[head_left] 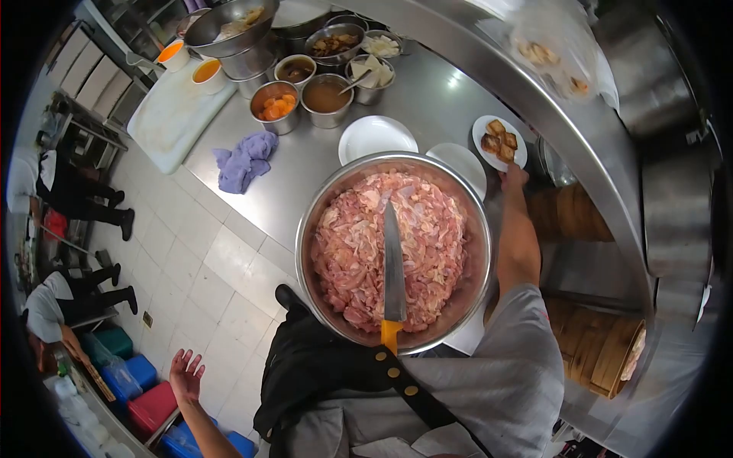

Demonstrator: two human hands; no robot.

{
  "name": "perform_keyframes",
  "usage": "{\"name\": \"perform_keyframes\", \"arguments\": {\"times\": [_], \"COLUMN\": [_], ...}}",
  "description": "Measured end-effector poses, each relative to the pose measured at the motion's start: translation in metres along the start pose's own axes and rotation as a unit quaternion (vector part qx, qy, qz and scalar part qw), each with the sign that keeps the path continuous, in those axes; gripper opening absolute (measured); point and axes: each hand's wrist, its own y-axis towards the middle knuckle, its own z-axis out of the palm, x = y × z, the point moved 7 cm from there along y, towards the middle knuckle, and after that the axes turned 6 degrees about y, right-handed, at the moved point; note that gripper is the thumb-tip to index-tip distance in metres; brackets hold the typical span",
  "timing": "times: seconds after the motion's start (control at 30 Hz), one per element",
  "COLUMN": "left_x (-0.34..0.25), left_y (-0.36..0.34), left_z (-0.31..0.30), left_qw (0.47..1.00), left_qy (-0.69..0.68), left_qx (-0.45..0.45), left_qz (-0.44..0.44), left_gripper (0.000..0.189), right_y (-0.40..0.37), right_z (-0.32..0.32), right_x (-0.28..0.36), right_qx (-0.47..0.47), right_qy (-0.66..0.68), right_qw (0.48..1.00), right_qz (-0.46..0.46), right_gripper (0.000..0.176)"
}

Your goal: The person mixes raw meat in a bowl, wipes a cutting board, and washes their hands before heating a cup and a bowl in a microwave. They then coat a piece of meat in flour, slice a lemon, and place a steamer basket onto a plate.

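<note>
My right hand (514,177) reaches forward and grips the near rim of a small white plate (482,126), which carries several browned, square fried pieces (498,140). Out to the left, over the floor, my left hand (186,375) is empty with its fingers apart and curled a little. Directly before my body stands a large steel bowl (302,252) heaped with raw, sliced pink meat (347,252). Across the meat lies a knife (393,263), its yellow handle over the near rim. Two white plates (374,137) rest just beyond the bowl, one partly hidden by it.
Steel pots of sauce (327,99) and carrots (276,107) stand at the back, near a white cutting board (172,122) and a purple cloth (246,162). Bamboo steamers (592,340) sit at right under a curved metal shelf edge (565,122). Two people (72,191) stand at left.
</note>
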Motion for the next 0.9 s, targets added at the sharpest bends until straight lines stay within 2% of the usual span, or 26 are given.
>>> {"name": "perform_keyframes", "arguments": {"times": [0.1,0.13,0.2,0.23,0.27,0.3,0.4,0.43,0.47,0.53,0.63,0.73,0.83,0.9], "left_x": [0.009,0.013,0.014,0.001,-0.001,0.0,0.003,0.007,0.012,0.021,0.056,0.11,0.159,0.178], "left_y": [0.012,0.015,0.026,0.018,0.02,0.027,0.037,0.044,0.049,0.059,0.069,0.072,0.048,0.026], "left_z": [-0.016,-0.018,-0.02,-0.008,-0.012,-0.018,-0.036,-0.049,-0.066,-0.09,-0.169,-0.264,-0.349,-0.399], "left_qw": [0.999,1.0,1.0,1.0,0.999,1.0,0.996,0.995,0.993,0.987,0.968,0.946,0.911,0.889], "left_qy": [0.028,-0.018,0.018,0.0,-0.023,-0.027,-0.083,-0.095,-0.122,-0.163,-0.25,-0.311,-0.382,-0.419], "left_qx": [-0.036,-0.013,-0.002,0.009,0.02,0.002,-0.011,-0.009,-0.004,-0.003,-0.015,-0.091,-0.153,-0.181], "left_qz": [0.001,-0.011,0.0,0.019,0.009,0.008,-0.002,0.004,0.002,-0.002,0.012,-0.002,-0.025,-0.038], "left_gripper": [0.041,0.042,0.039,0.036,0.036,0.035,0.037,0.038,0.039,0.04,0.041,0.033,0.032,0.033], "right_y": [0.049,0.081,0.057,0.042,0.03,0.04,-0.012,-0.115,-0.182,-0.283,-0.442,-0.587,-0.724,-0.84], "right_z": [-0.003,0.0,0.004,0.023,0.038,0.037,0.07,0.091,0.097,0.118,0.143,0.175,0.219,0.236], "right_x": [-0.007,-0.014,0.006,0.01,0.027,0.038,0.088,0.112,0.126,0.131,0.109,0.05,-0.045,-0.117], "right_qx": [0.025,0.087,0.19,0.265,0.38,0.408,0.409,0.477,0.484,0.514,0.582,0.657,0.738,0.742], "right_qy": [0.045,0.027,0.031,-0.008,-0.018,0.018,-0.054,-0.054,-0.065,-0.09,-0.103,-0.11,-0.118,-0.115], "right_qw": [0.997,0.99,0.981,0.962,0.925,0.911,0.907,0.87,0.863,0.842,0.796,0.74,0.664,0.661], "right_qz": [-0.061,-0.106,0.012,0.069,0.007,-0.055,-0.088,-0.111,-0.128,-0.137,-0.131,-0.094,-0.018,0.002], "right_gripper": [0.021,0.037,0.019,0.035,0.036,0.035,0.03,0.034,0.034,0.034,0.035,0.036,0.038,0.037]}}
